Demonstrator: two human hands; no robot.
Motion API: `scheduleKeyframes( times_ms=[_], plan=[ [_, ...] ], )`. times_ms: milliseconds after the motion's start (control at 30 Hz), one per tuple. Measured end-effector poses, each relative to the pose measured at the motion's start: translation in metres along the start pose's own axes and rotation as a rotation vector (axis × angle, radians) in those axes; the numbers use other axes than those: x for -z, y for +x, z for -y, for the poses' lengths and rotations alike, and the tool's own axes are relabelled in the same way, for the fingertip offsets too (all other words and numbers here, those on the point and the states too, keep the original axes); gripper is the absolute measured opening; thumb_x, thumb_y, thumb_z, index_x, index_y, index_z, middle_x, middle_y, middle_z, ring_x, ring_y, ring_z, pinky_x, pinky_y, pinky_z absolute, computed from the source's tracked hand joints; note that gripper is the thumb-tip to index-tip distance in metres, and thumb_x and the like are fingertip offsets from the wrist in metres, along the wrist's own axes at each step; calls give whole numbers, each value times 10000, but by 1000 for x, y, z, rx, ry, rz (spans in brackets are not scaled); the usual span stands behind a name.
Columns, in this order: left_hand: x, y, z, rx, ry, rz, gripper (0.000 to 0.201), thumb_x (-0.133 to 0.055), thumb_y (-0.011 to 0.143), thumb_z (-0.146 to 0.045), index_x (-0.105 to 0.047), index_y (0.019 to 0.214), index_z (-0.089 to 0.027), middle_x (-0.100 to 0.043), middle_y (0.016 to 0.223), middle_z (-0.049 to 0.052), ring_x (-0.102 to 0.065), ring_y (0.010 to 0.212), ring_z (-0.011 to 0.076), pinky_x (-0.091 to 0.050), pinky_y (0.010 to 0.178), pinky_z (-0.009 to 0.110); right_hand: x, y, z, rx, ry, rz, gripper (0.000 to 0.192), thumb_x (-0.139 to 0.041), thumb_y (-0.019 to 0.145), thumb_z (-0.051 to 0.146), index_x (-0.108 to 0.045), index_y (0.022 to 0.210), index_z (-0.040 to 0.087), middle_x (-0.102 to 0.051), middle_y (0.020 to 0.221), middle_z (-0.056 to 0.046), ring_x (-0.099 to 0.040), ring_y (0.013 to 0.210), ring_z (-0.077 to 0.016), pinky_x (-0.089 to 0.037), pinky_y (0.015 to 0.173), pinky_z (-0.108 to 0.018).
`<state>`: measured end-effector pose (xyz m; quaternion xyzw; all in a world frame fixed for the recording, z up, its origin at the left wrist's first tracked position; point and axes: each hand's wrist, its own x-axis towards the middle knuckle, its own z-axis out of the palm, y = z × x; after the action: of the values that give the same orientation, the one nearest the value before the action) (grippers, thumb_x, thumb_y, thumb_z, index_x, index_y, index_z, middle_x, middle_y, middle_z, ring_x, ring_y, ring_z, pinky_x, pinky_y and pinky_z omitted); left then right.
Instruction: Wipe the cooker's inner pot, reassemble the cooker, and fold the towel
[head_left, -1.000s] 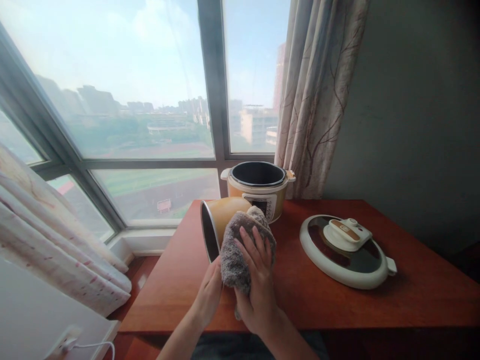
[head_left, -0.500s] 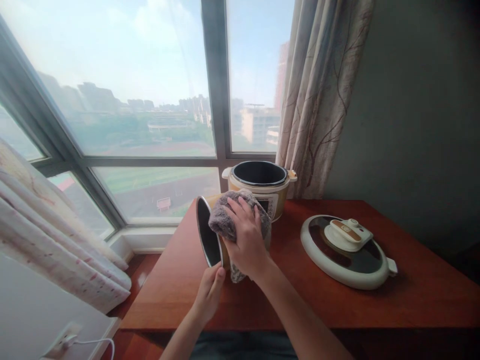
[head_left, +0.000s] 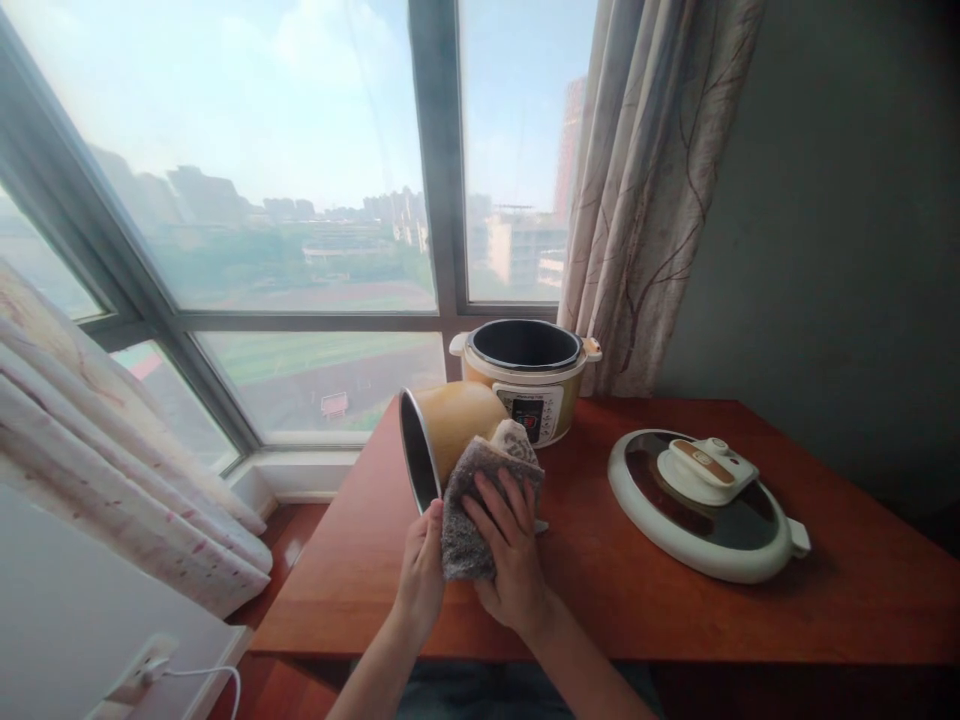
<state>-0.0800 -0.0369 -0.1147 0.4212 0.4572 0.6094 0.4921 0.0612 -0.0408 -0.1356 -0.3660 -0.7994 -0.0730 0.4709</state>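
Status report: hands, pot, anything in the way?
Left hand gripping inner pot by the rim; right hand holding gray plush cloth against its outside. Inner pot tipped sideways, opening leftward. Cooker body close behind, detached lid off to the right.

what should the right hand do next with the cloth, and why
I'd probably have the right hand slide the cloth up over the top of the tilted pot: the cloth covers only the lower near side, the upper side lies bare, and the left hand grips the pot at its open end, which should help steady it.
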Motion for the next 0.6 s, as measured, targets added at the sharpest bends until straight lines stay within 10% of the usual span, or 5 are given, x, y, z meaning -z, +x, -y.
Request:
scheduleKeyframes(
  times_ms=[300,600],
  plan=[
    [-10,-27,10,-189,252,147,664,-492,869,-753,-732,752,-145,-675,698,68,-577,689,209,-486,681,287,53,86,-17,-76,100,-50,561,-486,832,205,-532,1392,210,-553,1484,-64,-381,1455,-282,-198,1212,-540],
    [-1,-47,28,-339,418,238,682,-355,968,-675,-732,764,-145,-646,672,68,-546,654,192,-441,645,269,63,204,-29,-215,20,581,370,-513,819,182,-707,1134,194,-724,1206,-90,-635,1136,-246,-454,1001,-327]
  ],
)
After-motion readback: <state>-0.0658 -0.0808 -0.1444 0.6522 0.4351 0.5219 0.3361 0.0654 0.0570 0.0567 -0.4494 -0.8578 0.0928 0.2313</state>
